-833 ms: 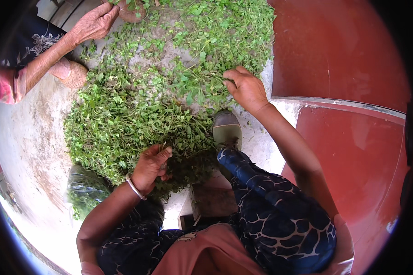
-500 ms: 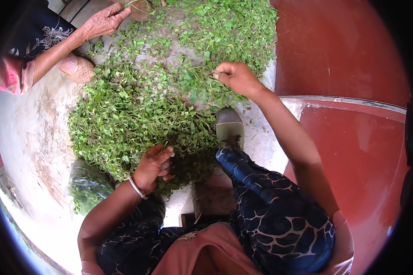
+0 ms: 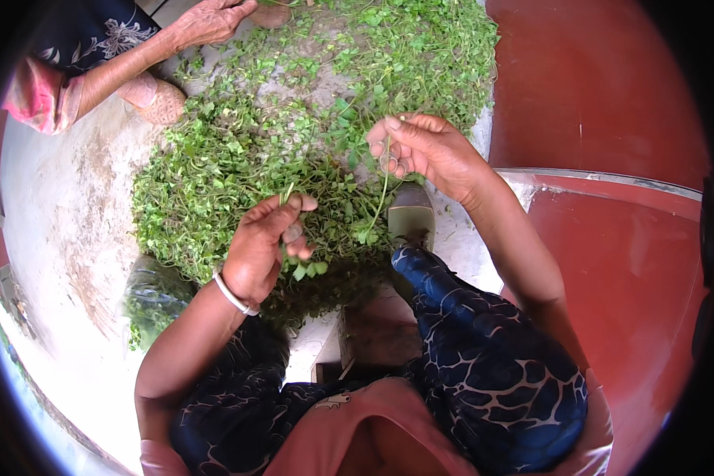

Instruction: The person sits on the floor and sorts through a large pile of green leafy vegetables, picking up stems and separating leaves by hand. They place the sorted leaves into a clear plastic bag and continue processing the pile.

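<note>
A broad spread of cut leafy greens (image 3: 222, 178) covers the ground in front of me. My left hand (image 3: 266, 238), with a white bangle at the wrist, is closed in a pinch above its near edge. Short stem ends poke up between thumb and forefinger, and a few leaves show below the fingers. To the right, my right hand (image 3: 432, 155) pinches the top of one thin green sprig (image 3: 385, 194). The sprig hangs down, its small leaves near the toe of my boot. My two hands are apart.
At the upper left another person's hand (image 3: 210, 22) reaches over the far greens, above that person's tan shoe (image 3: 163, 103). My boot (image 3: 411, 214) stands at the greens' near right edge. Red flooring (image 3: 603, 95) lies to the right, pale concrete (image 3: 59, 206) to the left.
My right hand has come up off the greens and turned, with a sprig now hanging from its fingers. My left hand has risen a little, and leaves now show beneath it.
</note>
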`<action>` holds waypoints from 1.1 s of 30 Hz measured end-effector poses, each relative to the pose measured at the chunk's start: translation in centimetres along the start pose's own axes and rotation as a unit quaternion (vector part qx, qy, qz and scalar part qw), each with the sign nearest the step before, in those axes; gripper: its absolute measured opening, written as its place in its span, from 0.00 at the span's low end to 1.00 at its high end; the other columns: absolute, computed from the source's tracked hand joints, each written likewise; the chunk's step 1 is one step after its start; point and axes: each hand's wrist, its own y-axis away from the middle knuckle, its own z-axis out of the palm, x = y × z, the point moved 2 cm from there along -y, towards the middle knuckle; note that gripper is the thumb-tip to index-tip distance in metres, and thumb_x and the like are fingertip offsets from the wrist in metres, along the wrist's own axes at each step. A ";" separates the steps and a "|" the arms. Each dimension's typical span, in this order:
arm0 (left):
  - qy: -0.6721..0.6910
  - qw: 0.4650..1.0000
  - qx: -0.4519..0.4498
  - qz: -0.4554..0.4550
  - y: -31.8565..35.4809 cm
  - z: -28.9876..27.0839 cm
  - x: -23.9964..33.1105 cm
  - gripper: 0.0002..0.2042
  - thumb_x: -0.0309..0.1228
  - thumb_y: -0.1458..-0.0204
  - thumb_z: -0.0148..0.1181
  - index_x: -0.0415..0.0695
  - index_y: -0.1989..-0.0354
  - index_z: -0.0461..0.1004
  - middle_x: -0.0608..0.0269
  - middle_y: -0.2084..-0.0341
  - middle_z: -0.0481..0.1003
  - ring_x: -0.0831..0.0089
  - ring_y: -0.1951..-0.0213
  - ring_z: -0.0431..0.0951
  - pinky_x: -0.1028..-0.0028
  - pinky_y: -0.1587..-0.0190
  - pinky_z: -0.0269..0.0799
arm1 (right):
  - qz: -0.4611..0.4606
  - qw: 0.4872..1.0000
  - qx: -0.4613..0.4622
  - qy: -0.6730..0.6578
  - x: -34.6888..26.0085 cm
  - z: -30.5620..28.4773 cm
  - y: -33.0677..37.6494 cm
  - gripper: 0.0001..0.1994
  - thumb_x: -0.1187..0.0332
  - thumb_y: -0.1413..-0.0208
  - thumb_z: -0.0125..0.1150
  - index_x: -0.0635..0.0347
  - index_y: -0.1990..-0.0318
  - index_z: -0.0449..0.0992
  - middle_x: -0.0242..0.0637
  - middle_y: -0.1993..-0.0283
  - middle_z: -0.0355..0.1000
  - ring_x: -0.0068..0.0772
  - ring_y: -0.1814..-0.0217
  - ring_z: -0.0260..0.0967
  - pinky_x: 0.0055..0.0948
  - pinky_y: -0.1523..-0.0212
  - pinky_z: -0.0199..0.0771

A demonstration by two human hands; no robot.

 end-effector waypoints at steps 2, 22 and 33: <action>-0.019 0.999 -0.001 0.041 -0.4 0.3 0.1 0.11 0.32 0.41 0.48 0.36 0.58 0.71 0.64 0.77 0.73 0.73 0.73 0.72 0.73 0.67 0.68 | 0.012 0.998 -0.057 0.001 1.1 1.7 0.1 0.18 0.56 0.40 0.51 0.64 0.59 0.75 0.34 0.64 0.72 0.19 0.69 0.66 0.19 0.70 0.68; -0.062 0.995 0.036 -0.074 2.9 0.7 -3.7 0.05 0.32 0.43 0.48 0.45 0.66 0.65 0.72 0.81 0.61 0.82 0.82 0.58 0.81 0.81 0.57 | -0.269 0.901 -0.083 0.329 7.4 7.4 2.3 0.08 0.74 0.54 0.59 0.57 0.64 0.73 0.36 0.72 0.67 0.39 0.72 0.67 0.32 0.71 0.67; -0.009 0.995 0.072 -0.063 1.8 -1.9 -3.3 0.09 0.38 0.41 0.48 0.46 0.66 0.65 0.75 0.84 0.57 0.86 0.86 0.51 0.83 0.85 0.46 | -0.158 0.812 -0.214 0.519 6.7 6.9 3.6 0.10 0.67 0.50 0.56 0.55 0.60 0.71 0.39 0.66 0.71 0.44 0.63 0.72 0.39 0.66 0.72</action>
